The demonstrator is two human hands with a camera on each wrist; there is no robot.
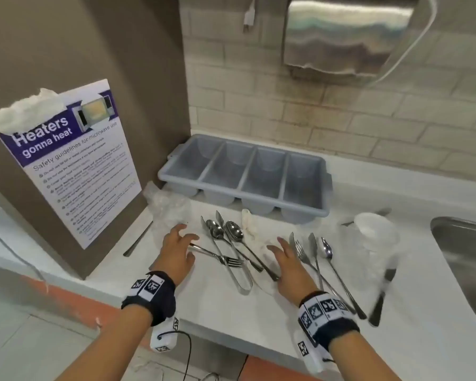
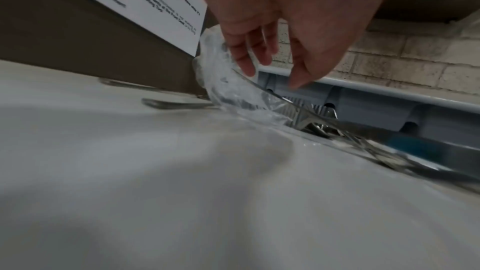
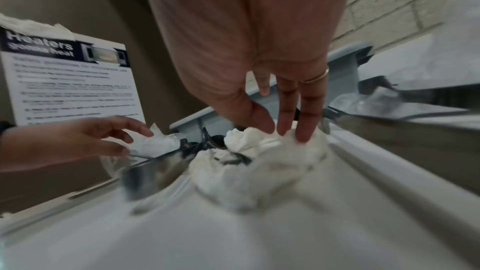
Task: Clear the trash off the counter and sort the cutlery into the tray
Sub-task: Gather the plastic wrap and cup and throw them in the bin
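Note:
A grey four-compartment cutlery tray (image 1: pixel 245 171) stands empty at the back of the white counter (image 1: pixel 231 306). In front of it lie spoons (image 1: pixel 232 232), a fork (image 1: pixel 226 259), tongs (image 1: pixel 239 276) and knives (image 1: pixel 315 254). Crumpled clear plastic wrap (image 1: pixel 168 207) lies at the left, and a crumpled white napkin (image 1: pixel 252 229) lies among the cutlery. My left hand (image 1: pixel 179 248) hovers open just short of the wrap (image 2: pixel 226 89), holding nothing. My right hand (image 1: pixel 283 259) is open, with straight fingertips (image 3: pixel 303 134) on the napkin (image 3: pixel 259 161).
A clear plastic cup (image 1: pixel 374 235) and a dark-handled knife (image 1: pixel 382 292) lie at the right, near a steel sink (image 1: pixel 462 257). One more knife (image 1: pixel 138 240) lies beside the brown cabinet carrying a poster (image 1: pixel 74 166). A towel dispenser (image 1: pixel 346 34) hangs on the tiled wall.

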